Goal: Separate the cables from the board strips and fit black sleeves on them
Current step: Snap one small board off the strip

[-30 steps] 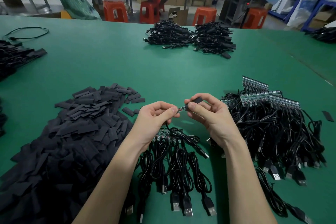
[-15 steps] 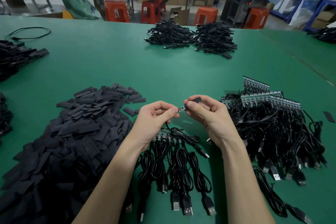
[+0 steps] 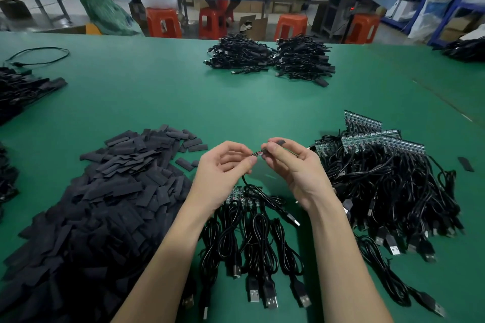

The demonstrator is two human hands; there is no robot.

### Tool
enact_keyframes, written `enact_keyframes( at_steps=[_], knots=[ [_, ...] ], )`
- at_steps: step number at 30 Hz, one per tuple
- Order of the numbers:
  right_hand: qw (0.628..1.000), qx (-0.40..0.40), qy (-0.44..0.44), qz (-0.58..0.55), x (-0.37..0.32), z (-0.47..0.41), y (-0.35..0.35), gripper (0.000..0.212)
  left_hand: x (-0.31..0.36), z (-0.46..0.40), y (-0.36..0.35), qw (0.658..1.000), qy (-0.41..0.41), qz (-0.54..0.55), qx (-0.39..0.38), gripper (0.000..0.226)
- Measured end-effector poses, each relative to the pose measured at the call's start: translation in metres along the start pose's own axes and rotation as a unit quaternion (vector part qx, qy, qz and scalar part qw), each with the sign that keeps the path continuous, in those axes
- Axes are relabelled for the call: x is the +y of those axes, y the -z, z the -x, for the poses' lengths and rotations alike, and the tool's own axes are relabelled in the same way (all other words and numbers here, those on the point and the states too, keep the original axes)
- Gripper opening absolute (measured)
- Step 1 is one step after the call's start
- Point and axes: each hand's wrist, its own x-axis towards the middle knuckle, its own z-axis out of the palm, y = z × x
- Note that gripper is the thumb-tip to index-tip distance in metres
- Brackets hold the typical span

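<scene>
left hand [image 3: 223, 165] pinches small board end [image 3: 258, 154] of cable [image 3: 262, 198] | right hand [image 3: 294, 165] pinches black sleeve [image 3: 278, 145] at that end, hands nearly touching above green table [image 3: 236, 107] | sleeve pile [image 3: 105, 191] left | board strips [image 3: 367, 136] with cables right

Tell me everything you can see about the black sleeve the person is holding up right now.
The black sleeve is a short, flat, matte black tube piece, like those in the big pile at left. The right hand pinches it between thumb and fingers above the green table, its far end poking out past the fingertips. Its near end meets the small board tip of the cable that the left hand pinches. How far it is slid on cannot be told.
</scene>
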Motion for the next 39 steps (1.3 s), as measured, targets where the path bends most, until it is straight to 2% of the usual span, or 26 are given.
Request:
enact_keyframes(
  at_steps=[6, 9, 20, 22, 25, 26, 30, 39],
  knots=[
    [1.000, 0.001, -0.016, -0.005, 0.001, -0.003, 0.001, 0.023, 0.001, 0.003, 0.000, 0.998, -0.042, -0.039, -0.002, 0.015],
    [1.000, -0.013, -0.021, 0.005, 0.000, -0.002, 0.003, 0.016, 0.002, 0.003, 0.000, 0.999, -0.038, -0.025, -0.014, 0.013],
    [0.995, -0.071, -0.024, 0.060, 0.003, 0.000, 0.001, 0.013, 0.003, 0.004, -0.001, 0.999, -0.028, 0.023, -0.021, 0.007],
    [0.996, -0.056, -0.014, 0.061, 0.004, 0.000, -0.001, 0.017, 0.002, 0.003, -0.001, 0.999, -0.025, 0.026, -0.025, 0.008],
    [0.998, -0.009, 0.031, 0.059, 0.006, -0.001, -0.003, 0.037, 0.001, 0.002, -0.001, 0.999, -0.016, 0.033, -0.012, 0.013],
    [0.996, 0.001, 0.050, 0.071, 0.007, -0.001, -0.004, 0.038, 0.000, 0.002, -0.001, 0.999, -0.015, 0.035, -0.003, 0.013],
    [0.990, 0.030, 0.102, 0.090, 0.016, -0.003, -0.011, 0.025, -0.003, 0.000, -0.002, 0.999, -0.003, 0.046, 0.017, 0.011],
    [0.994, 0.036, 0.093, 0.049, 0.024, -0.002, -0.016, 0.031, -0.005, -0.001, -0.005, 0.996, 0.005, 0.080, 0.030, 0.006]
  ],
)
